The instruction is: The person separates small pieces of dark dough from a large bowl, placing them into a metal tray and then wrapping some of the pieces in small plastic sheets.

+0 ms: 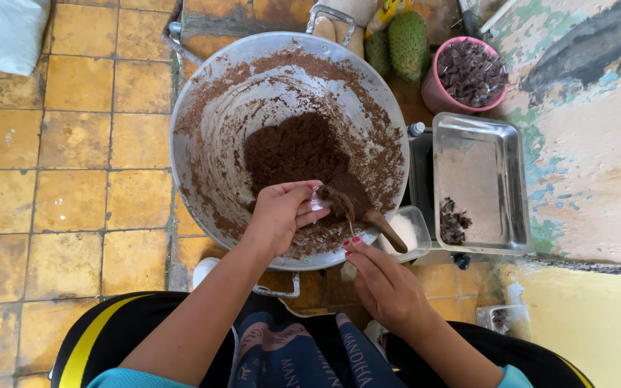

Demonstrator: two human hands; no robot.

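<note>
We look down at a big pan (203, 144) of brown paste (292, 151). Our left hand (282, 212) pinches a small wrapper (316, 203) closed; our right hand (386, 284) spoons (357, 205) in soft, sticky paste with fingers loosely curled.

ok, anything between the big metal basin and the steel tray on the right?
Head view: a small clear plastic container of white powder sits between the basin and the tray, with the wooden spoon handle reaching over its edge. A dark block lies behind it.

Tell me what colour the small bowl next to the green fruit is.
Pink, seen in the head view: the bowl holds dark pieces beside the fruit.
</note>
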